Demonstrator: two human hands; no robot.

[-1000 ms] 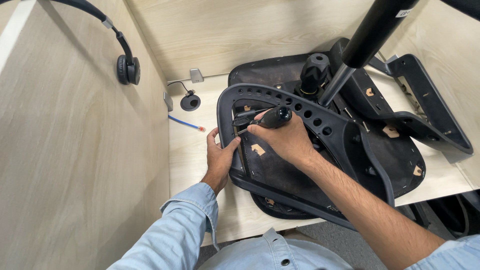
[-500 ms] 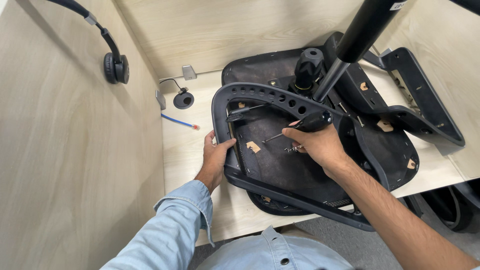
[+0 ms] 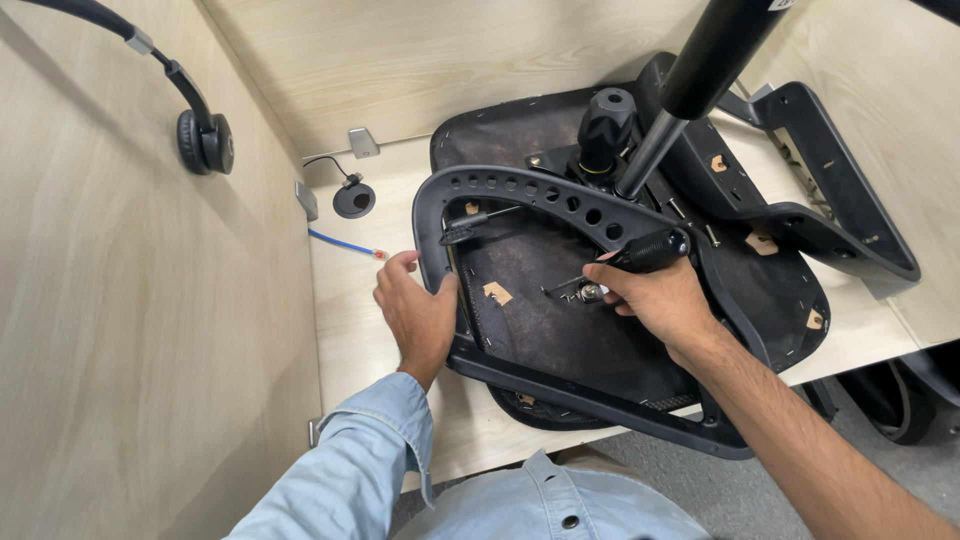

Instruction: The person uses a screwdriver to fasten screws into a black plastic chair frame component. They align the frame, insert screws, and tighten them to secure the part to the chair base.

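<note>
Head view, looking down: nearest the camera was the light blue denim sleeve (image 3: 370,450) of the left arm, and the left hand (image 3: 415,312) was wrapped around the left side of the black plastic perforated chair frame (image 3: 520,195), fingers curled over its edge, bracing it. The frame lay on the upturned black fabric-covered chair seat underside (image 3: 560,320), which rested on the pale wood-grain desk (image 3: 350,330) and overhung its front edge. The right hand (image 3: 660,300) was closed around a black-handled screwdriver (image 3: 640,255), tip down at a small metal screw fitting (image 3: 585,292) near the seat's middle. Beyond that stood the black cylindrical knob (image 3: 605,120) and the black gas-lift column (image 3: 700,70), then the black plastic armrest bracket (image 3: 830,190) to the right. Further left lay a thin blue cable (image 3: 345,243) and a round black cable grommet (image 3: 353,200); a black headset (image 3: 200,135) hung on the side panel. Risk, as judged: the tip could slip off the screw and gouge the fabric if held at an angle, and the overhanging seat could shift if the left grip loosened.
</note>
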